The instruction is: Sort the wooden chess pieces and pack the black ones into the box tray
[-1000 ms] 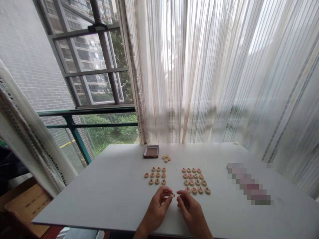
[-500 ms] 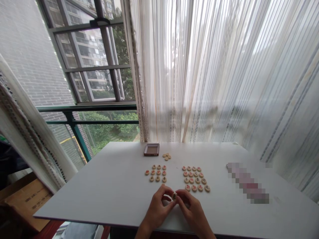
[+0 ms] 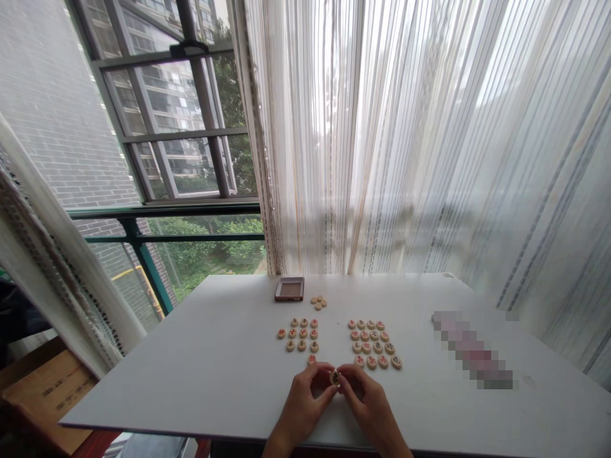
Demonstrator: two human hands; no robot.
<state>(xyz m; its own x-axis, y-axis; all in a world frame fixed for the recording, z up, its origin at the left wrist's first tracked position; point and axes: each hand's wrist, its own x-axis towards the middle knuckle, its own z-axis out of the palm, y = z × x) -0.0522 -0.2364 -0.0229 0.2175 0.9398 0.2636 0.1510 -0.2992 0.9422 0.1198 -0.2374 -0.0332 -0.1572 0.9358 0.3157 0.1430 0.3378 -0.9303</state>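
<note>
Between the fingertips of both hands, a round xiangqi piece (image 3: pixel 335 378) with a black character stands tilted up towards me. My left hand (image 3: pixel 305 397) pinches its left edge, and my right hand (image 3: pixel 365 397) pinches the right edge. Just beyond my left fingers lies a red-marked piece (image 3: pixel 312 360), partly covered by them. Farther off, rows of red and black pieces (image 3: pixel 302 333) form a group on the left. A second block of pieces (image 3: pixel 372 334) lies in rows to the right, beyond my right hand.
A shallow square box (image 3: pixel 289 289) sits near the far edge of the white table (image 3: pixel 191 369). Beside it lie several blank-faced pieces (image 3: pixel 319 303). A pixelated long object (image 3: pixel 472 350) rests at the right. Curtains (image 3: pixel 382 159) hang behind, and a cardboard box (image 3: pixel 48 394) is lower left.
The held piece has turned slightly, so its character faces me more. My left fingers have shifted a little, uncovering more of the red piece beyond them. The view has tilted slightly.
</note>
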